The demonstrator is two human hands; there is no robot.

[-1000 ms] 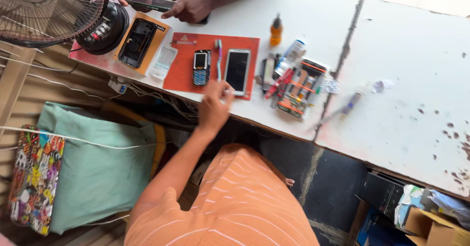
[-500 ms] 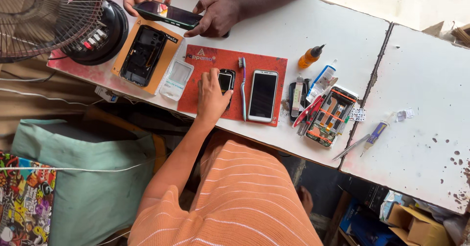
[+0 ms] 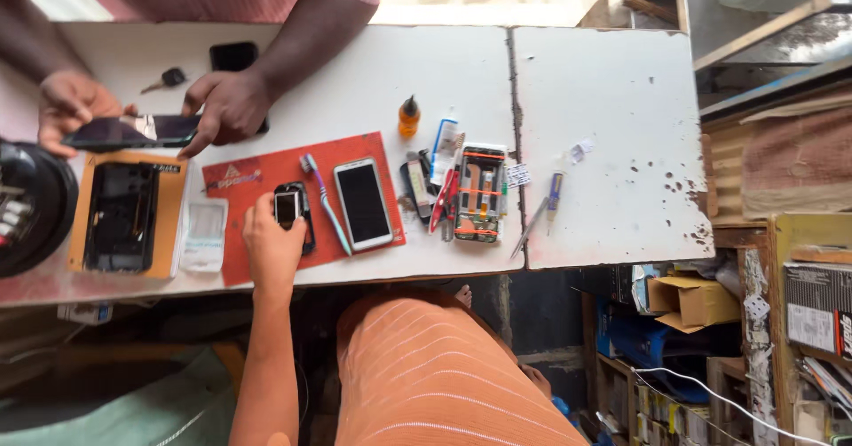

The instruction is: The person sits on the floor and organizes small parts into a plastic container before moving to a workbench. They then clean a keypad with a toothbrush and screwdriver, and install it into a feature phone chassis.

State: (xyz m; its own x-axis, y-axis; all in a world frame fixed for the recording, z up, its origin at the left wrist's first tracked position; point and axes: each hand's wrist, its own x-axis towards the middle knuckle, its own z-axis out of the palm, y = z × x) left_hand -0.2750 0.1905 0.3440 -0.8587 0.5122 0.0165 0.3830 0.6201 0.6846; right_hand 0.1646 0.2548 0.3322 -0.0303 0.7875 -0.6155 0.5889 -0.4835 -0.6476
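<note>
My left hand point(image 3: 271, 246) reaches up from the lower left onto a red mat point(image 3: 244, 178) on the white table point(image 3: 586, 100). Its fingers close around a small black keypad phone point(image 3: 291, 206). To the right of that phone lie a toothbrush point(image 3: 325, 205) and a white smartphone point(image 3: 364, 203) with a dark screen. My right hand is out of sight. Across the table, another person's two hands point(image 3: 226, 107) hold a dark smartphone point(image 3: 133, 131) flat above the tabletop.
An opened black phone point(image 3: 120, 217) rests on an orange box beside a clear case point(image 3: 204, 233). An orange-capped bottle point(image 3: 408, 116), a tool kit point(image 3: 479, 193), a screwdriver point(image 3: 552, 196), a key point(image 3: 166, 78) and a round black device point(image 3: 27, 206) also sit there. Cardboard boxes point(image 3: 692, 299) crowd the right.
My left hand moved left from below the white smartphone onto the small black phone and closed on it. The view has swung, showing more of the table's right side.
</note>
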